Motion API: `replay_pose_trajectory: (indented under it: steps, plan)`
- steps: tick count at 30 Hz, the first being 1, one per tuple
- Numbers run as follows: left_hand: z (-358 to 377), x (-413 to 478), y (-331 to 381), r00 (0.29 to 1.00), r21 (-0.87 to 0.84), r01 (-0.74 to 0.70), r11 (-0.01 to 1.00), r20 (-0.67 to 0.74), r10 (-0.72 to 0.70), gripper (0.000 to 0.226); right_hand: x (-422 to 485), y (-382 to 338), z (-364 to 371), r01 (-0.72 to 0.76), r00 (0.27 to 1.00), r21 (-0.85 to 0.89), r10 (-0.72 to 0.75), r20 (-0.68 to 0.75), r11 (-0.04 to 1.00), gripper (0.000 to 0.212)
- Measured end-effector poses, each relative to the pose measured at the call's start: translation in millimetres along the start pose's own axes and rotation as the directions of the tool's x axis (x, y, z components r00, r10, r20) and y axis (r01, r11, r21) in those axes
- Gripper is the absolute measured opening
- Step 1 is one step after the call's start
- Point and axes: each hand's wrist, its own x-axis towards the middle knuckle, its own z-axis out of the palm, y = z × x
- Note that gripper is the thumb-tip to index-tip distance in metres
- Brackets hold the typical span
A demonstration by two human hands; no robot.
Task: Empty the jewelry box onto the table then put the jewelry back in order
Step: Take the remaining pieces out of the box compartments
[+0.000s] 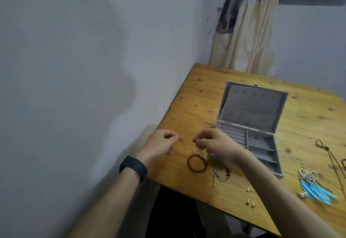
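The grey jewelry box stands open on the wooden table, its lid tilted back and its compartments looking bare. My left hand and my right hand hover left of the box, each pinching one end of a thin chain stretched between them. Just below the hands lie a red bead bracelet and a small ring. A corded bracelet, several small stud earrings and blue feather earrings rest nearer the front edge.
A dark cord necklace lies at the table's right side. The grey wall runs close along the table's left edge. A curtain hangs behind the far corner. A black band sits on my left wrist.
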Motion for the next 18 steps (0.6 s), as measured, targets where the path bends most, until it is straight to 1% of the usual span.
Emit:
replay_pose_trajectory:
  steps: [1, 3, 4, 5, 6, 8, 10, 11, 13, 15, 17, 18]
  plan:
    - [-0.2, -4.2, -5.5, 0.999, -0.045, 0.039, 0.998, 0.02, -0.038, 0.016, 0.7, -1.1, 2.5, 0.001, 1.0, -0.009, -0.001, 0.003, 1.0, 0.009]
    - [-0.2, -10.6, -14.5, 0.985, -0.19, 0.154, 0.97, 0.103, -0.136, 0.015, 2.6, -3.1, 7.1, 0.005, 1.0, -0.024, -0.005, 0.012, 1.0, 0.009]
    - [0.1, -12.6, -18.4, 0.973, -0.23, 0.207, 0.951, 0.152, -0.175, 0.014, 3.6, -3.7, 9.3, 0.008, 1.0, -0.032, -0.008, 0.016, 0.999, 0.009]
    - [0.3, -13.1, -21.9, 0.964, -0.209, 0.233, 0.95, 0.179, -0.197, 0.015, 4.5, -3.9, 11.2, 0.008, 1.0, -0.041, -0.007, 0.017, 0.999, 0.009]
    - [0.4, -11.0, -26.1, 0.964, -0.133, 0.223, 0.966, 0.175, -0.199, 0.016, 5.7, -3.9, 12.8, 0.005, 1.0, -0.05, -0.004, 0.016, 0.999, 0.009]
    - [0.7, -5.7, -30.7, 0.983, 0.088, 0.143, 0.986, 0.102, -0.151, 0.02, 7.0, -4.0, 14.7, 0.001, 1.0, -0.063, 0.0, 0.006, 0.998, 0.009]
    - [1.6, -2.4, -30.4, 0.997, 0.294, 0.07, 0.953, 0.021, -0.079, 0.023, 6.7, -4.6, 15.1, 0.006, 1.0, -0.065, -0.006, -0.011, 0.998, 0.01]
    - [2.5, -1.4, -29.4, 0.999, 0.365, 0.036, 0.93, -0.005, -0.036, 0.023, 6.2, -5.2, 14.7, 0.01, 1.0, -0.064, -0.011, -0.018, 0.998, 0.01]
    - [4.7, 1.4, -28.9, 0.999, 0.438, -0.01, 0.899, -0.035, 0.028, 0.022, 5.2, -6.3, 13.5, 0.017, 0.999, -0.064, -0.019, -0.037, 0.998, 0.01]
    - [5.9, 2.6, -27.9, 0.997, 0.46, -0.027, 0.887, -0.049, 0.056, 0.022, 4.9, -7.7, 11.9, 0.025, 0.998, -0.062, -0.029, -0.058, 0.998, 0.009]
    - [8.9, 4.7, -27.8, 0.996, 0.454, -0.059, 0.889, -0.035, 0.084, 0.025, 5.1, -9.0, 9.8, 0.032, 0.997, -0.05, -0.035, -0.063, 0.998, 0.009]
    - [11.3, 5.7, -27.1, 0.994, 0.416, -0.09, 0.905, -0.014, 0.105, 0.03, 5.1, -9.5, 8.7, 0.034, 0.998, -0.039, -0.036, -0.058, 0.999, 0.009]
